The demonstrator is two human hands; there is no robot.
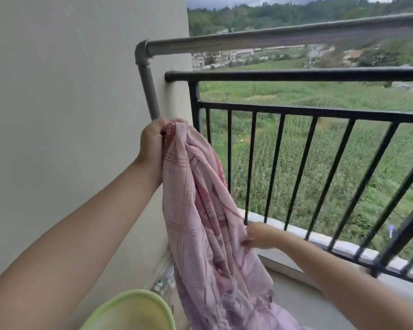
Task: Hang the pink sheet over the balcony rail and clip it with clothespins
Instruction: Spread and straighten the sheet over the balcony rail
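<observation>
The pink sheet (208, 222) hangs bunched in long folds from my left hand (154, 141), which grips its top end near the wall, below the grey pipe. My right hand (260, 235) pinches a fold at the sheet's right edge, lower down and close to the railing bars. The sheet's bottom end trails down toward the floor. The black balcony rail (296, 75) runs to the right above both hands, and the sheet does not touch it. No clothespins are in view.
A grey pipe rail (272, 38) runs above the black rail and bends down the beige wall (69, 91). A green basin (131, 310) sits at the bottom, with plastic bottles (165, 279) beside it. Vertical black bars (301, 167) and a concrete curb close off the balcony edge.
</observation>
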